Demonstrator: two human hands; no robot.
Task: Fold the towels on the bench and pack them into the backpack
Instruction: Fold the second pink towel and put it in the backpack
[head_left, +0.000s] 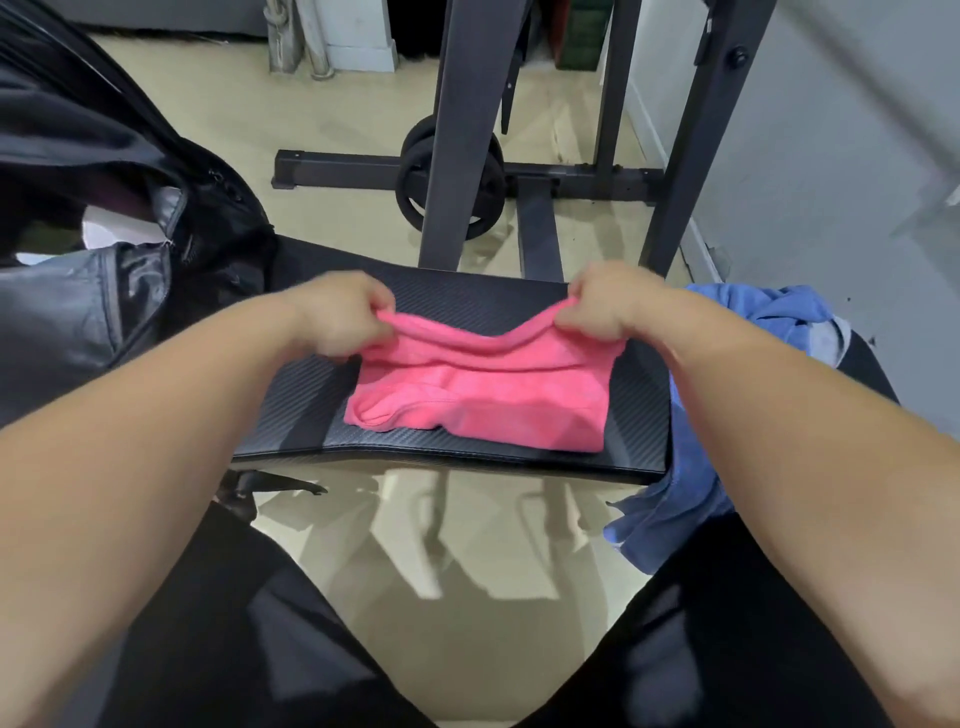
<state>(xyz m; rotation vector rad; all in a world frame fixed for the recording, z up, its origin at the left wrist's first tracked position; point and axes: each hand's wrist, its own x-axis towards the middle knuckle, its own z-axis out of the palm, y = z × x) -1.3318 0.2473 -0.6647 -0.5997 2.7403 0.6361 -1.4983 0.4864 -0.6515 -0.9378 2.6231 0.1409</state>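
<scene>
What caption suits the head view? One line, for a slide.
Left hand and right hand pinch the pink towel on the bench; backpack left, blue towel right.

The pink towel (478, 400) lies partly folded on the black textured surface (291, 410). I pinch its far edge with my left hand (337, 317) and right hand (608, 306), so that edge is lifted and sags between them, while the near layers rest rumpled on the surface. The blue towel (675, 499) sits crumpled at the right side and hangs over the edge, and the black backpack (104, 291) stands to my left with its top gaping open.
</scene>
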